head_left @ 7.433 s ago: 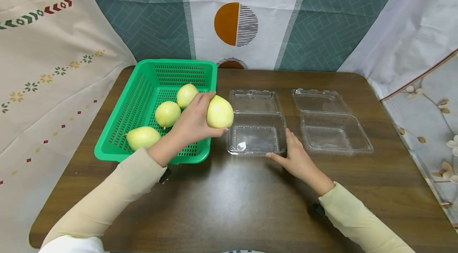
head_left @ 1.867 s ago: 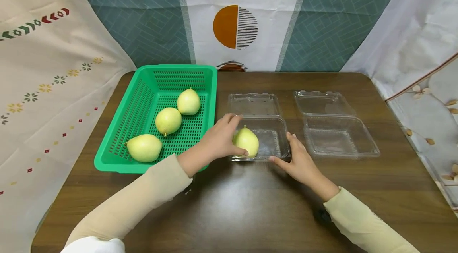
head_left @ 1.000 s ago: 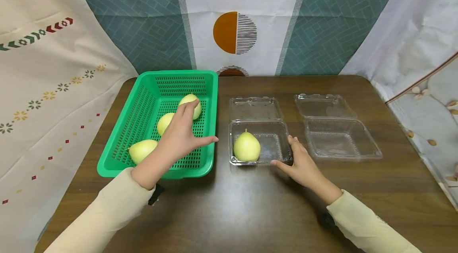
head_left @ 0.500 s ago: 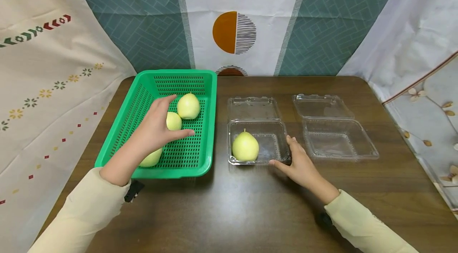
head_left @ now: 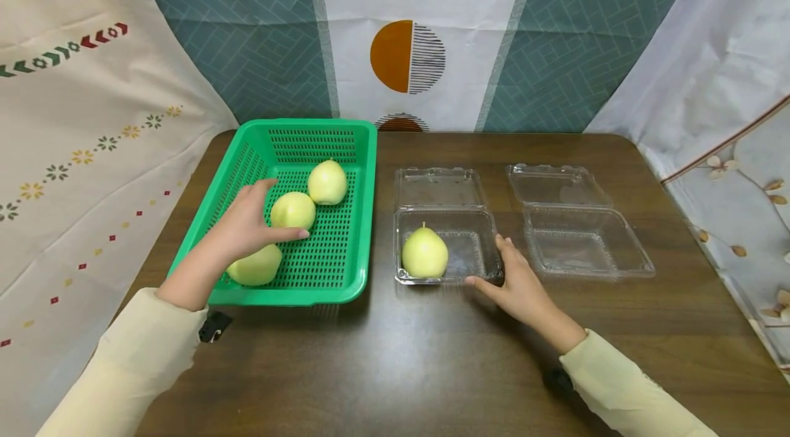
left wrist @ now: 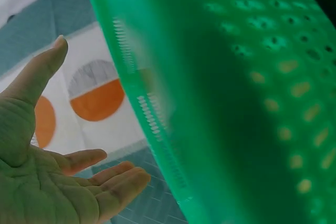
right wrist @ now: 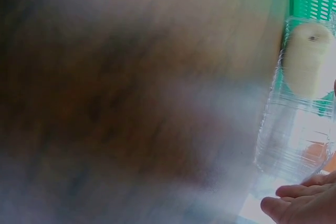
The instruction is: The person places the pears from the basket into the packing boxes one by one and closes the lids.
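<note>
My left hand (head_left: 241, 228) hovers over the green plastic basket (head_left: 364, 217), thumb and fingers spread apart with nothing between them. Inside lie three yellow-green pears: one below my hand (head_left: 258, 267), a middle pear (head_left: 293, 210) by its fingertips, and a far pear (head_left: 328, 182). In the left wrist view that hand (left wrist: 47, 166) shows its palm beside the basket wall. With fairly straight fingers, my right hand (head_left: 518, 289) touches the right front corner of a clear plastic clamshell box (head_left: 463, 245), its lid lying back. A pear (head_left: 425, 253) stands stem up in the box's left half.
A second clear clamshell box (head_left: 577, 238), lid also laid back, stands to the right on the brown wooden table (head_left: 395, 361). Patterned cloth (head_left: 407, 56) hangs behind the table, and more cloth hangs on both sides.
A pear held by my left hand went into the clamshell box and was released. That hand then moved back left over the basket, lately further left and nearer me. My right hand stays at the box.
</note>
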Tool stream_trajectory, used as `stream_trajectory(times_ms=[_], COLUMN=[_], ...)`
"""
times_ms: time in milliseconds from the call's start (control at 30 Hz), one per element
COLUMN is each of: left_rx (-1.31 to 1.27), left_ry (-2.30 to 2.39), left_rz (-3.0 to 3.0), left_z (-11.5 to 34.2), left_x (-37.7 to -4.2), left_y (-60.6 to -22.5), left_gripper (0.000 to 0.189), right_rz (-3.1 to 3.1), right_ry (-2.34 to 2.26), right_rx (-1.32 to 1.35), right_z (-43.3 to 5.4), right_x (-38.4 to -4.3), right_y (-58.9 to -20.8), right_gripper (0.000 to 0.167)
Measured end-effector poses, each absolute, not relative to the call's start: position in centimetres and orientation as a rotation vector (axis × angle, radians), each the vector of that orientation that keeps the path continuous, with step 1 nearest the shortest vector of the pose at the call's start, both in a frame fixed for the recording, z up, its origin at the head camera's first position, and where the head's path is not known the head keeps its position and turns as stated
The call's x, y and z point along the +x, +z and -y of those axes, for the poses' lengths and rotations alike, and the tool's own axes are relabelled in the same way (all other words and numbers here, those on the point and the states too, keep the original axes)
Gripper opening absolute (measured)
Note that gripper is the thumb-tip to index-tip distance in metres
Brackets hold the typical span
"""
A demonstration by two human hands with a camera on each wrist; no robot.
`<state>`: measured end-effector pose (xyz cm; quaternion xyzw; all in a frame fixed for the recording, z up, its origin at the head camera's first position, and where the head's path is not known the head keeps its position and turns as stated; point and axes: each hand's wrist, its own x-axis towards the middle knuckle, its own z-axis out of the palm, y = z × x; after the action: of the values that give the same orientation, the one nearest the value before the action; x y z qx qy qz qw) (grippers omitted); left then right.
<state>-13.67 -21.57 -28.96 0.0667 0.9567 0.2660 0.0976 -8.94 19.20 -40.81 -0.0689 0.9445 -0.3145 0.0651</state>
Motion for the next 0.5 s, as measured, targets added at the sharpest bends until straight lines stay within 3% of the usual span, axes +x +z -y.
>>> stream_trajectory(times_ms=[500], left_rx=[0.155], left_ry=[0.685], left_rz=[-2.744], left_z=[23.8], left_x=[-14.0], left_y=[-31.4], left_gripper=[0.105], right_rz=[-2.857], right_ry=[-0.961], right_rx=[-0.214], right_z=[-19.3], right_x=[-8.9], right_y=[-41.1], right_gripper=[0.100])
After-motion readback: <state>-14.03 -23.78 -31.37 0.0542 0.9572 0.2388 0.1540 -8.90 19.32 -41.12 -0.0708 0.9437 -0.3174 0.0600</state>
